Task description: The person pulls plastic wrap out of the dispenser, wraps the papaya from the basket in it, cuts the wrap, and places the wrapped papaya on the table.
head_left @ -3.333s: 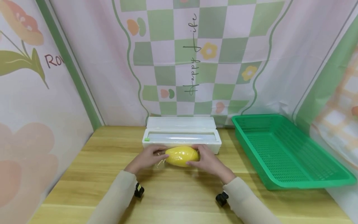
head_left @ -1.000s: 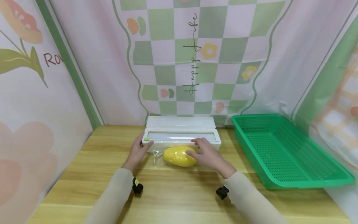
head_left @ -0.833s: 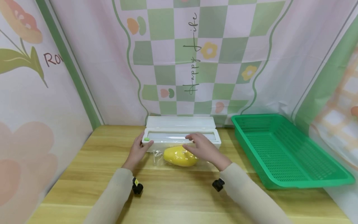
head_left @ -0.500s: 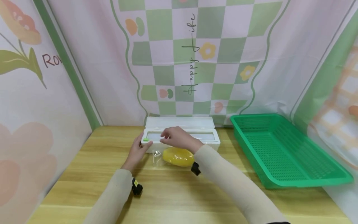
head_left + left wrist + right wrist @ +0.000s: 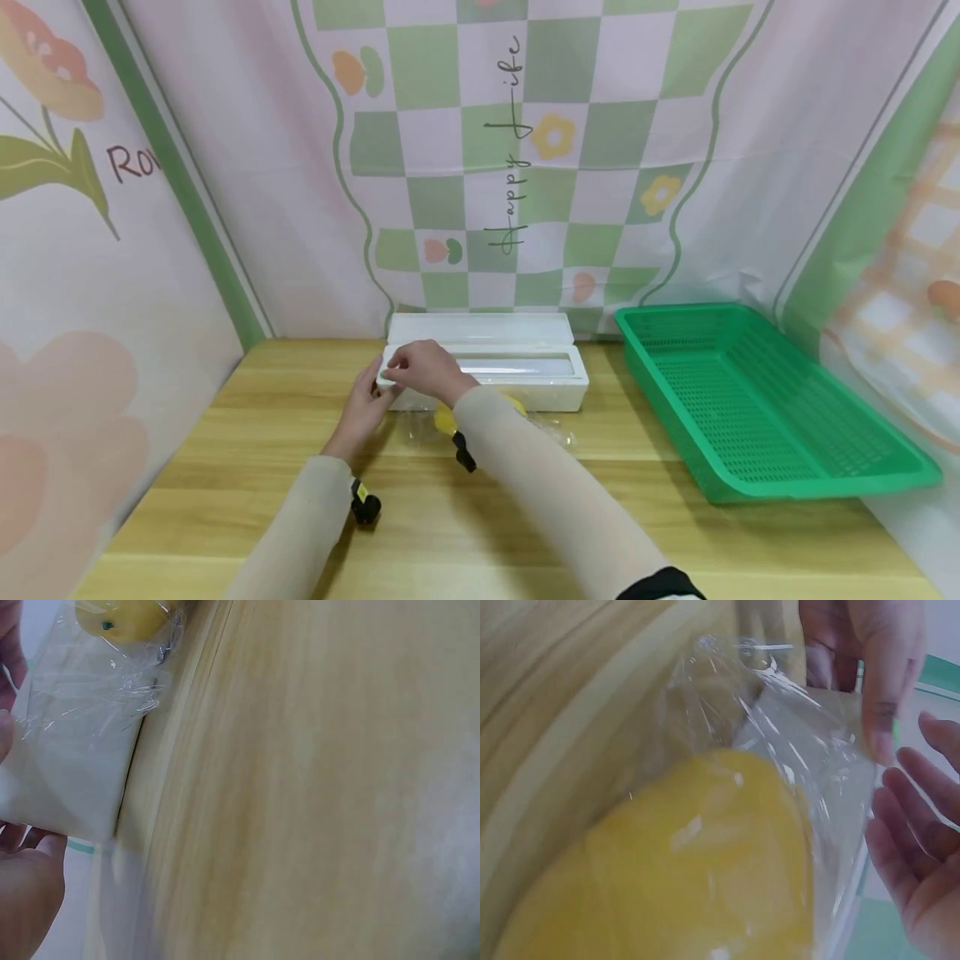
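A white cling film dispenser (image 5: 525, 396) stands at the back of the table with its lid (image 5: 480, 327) raised. My left hand (image 5: 363, 410) grips its left end, thumb on the front, fingers behind. My right hand (image 5: 427, 368) reaches across to that same corner. Its fingertips are right at the small green slide cutter (image 5: 895, 729), with thumb and forefinger slightly apart in the right wrist view. Before the dispenser lies a yellow mango-shaped fruit (image 5: 705, 855), covered by clear cling film (image 5: 810, 742) that runs to the dispenser. The right sleeve hides much of the fruit in the head view.
A green perforated basket (image 5: 675, 400) stands at the right on the wooden table (image 5: 247, 467). Printed cloth curtains (image 5: 495, 167) close off the back and both sides.
The left hand has gone from the wrapped fruit to the dispenser's left end. My right hand has let go of the fruit and swept left over the dispenser to the green cutter.
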`<state>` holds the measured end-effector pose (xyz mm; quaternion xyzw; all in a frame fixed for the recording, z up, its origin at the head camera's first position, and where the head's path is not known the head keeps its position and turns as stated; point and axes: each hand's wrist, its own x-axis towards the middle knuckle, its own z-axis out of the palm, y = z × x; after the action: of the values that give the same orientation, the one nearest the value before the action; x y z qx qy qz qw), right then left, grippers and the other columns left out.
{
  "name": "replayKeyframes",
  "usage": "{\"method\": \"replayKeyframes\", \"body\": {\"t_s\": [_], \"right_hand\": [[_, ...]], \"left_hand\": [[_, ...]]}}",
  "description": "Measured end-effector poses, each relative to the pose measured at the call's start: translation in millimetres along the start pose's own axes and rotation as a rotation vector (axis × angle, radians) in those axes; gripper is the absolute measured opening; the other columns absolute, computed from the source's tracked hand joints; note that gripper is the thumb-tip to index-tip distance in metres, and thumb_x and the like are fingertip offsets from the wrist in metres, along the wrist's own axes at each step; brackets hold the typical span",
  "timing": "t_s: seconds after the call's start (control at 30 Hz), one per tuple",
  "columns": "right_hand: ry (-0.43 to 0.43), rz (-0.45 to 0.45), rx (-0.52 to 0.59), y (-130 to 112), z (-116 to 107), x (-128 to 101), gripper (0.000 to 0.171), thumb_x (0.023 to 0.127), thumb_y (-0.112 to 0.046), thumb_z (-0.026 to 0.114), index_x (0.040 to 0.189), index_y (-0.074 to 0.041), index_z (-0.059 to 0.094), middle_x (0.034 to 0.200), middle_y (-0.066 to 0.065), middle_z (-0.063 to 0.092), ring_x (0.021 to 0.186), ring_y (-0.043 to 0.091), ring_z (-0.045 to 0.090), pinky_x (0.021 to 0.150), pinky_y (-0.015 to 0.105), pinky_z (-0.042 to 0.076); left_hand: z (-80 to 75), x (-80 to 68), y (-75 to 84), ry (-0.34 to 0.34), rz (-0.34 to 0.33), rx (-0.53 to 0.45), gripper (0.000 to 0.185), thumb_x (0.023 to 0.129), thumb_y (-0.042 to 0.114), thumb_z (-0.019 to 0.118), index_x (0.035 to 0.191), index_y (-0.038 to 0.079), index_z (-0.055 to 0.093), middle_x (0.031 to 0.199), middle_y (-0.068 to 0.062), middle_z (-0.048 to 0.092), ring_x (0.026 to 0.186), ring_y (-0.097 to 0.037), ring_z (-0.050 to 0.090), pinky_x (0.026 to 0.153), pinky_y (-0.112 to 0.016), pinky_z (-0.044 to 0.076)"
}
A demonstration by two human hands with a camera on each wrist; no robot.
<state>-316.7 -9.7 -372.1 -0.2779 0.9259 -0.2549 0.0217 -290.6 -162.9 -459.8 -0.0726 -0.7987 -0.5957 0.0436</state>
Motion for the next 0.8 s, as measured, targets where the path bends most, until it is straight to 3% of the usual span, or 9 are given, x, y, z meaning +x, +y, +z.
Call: {"method": "replayKeyframes", "body": {"t_s": [0.2, 0.33, 0.5, 0.8], "right_hand": [[0.024, 0.088, -0.196, -10, 7, 2, 0.025, 0.094, -0.046, 0.068, 0.103, -0.024, 0.076, 0.098, -0.011, 0.072, 0.081, 0.009, 0.062, 0.065, 0.028, 0.05], [0.03, 0.121, -0.305, -13, 9, 3, 0.021, 0.096, -0.047, 0.066, 0.101, -0.029, 0.075, 0.103, -0.01, 0.072, 0.084, 0.012, 0.063, 0.068, 0.033, 0.052], [0.012, 0.157, -0.367, -13, 12, 4, 0.022, 0.098, -0.048, 0.062, 0.103, -0.03, 0.074, 0.108, -0.009, 0.071, 0.092, 0.015, 0.065, 0.072, 0.037, 0.054], [-0.033, 0.167, -0.427, -15, 10, 5, 0.023, 0.1, -0.047, 0.059, 0.107, -0.029, 0.071, 0.1, -0.007, 0.07, 0.089, 0.017, 0.064, 0.071, 0.037, 0.054]], "left_hand": [[0.8, -1.1, 1.9, 0.023, 0.006, 0.001, 0.071, 0.103, 0.014, 0.059, 0.159, 0.001, 0.018, 0.162, -0.024, 0.015, 0.144, -0.042, 0.027, 0.115, -0.05, 0.031], [0.7, -2.1, 1.3, 0.025, 0.006, 0.013, 0.07, 0.103, 0.013, 0.059, 0.159, 0.004, 0.019, 0.162, -0.022, 0.016, 0.144, -0.041, 0.027, 0.115, -0.05, 0.03], [0.7, -2.6, -0.5, 0.027, 0.027, 0.026, 0.066, 0.103, 0.012, 0.059, 0.158, 0.004, 0.024, 0.162, -0.021, 0.017, 0.144, -0.041, 0.025, 0.116, -0.051, 0.03], [0.6, -1.8, 1.9, 0.029, 0.019, 0.024, 0.066, 0.102, 0.013, 0.06, 0.157, 0.003, 0.026, 0.162, -0.019, 0.019, 0.145, -0.038, 0.027, 0.116, -0.047, 0.031]]}}
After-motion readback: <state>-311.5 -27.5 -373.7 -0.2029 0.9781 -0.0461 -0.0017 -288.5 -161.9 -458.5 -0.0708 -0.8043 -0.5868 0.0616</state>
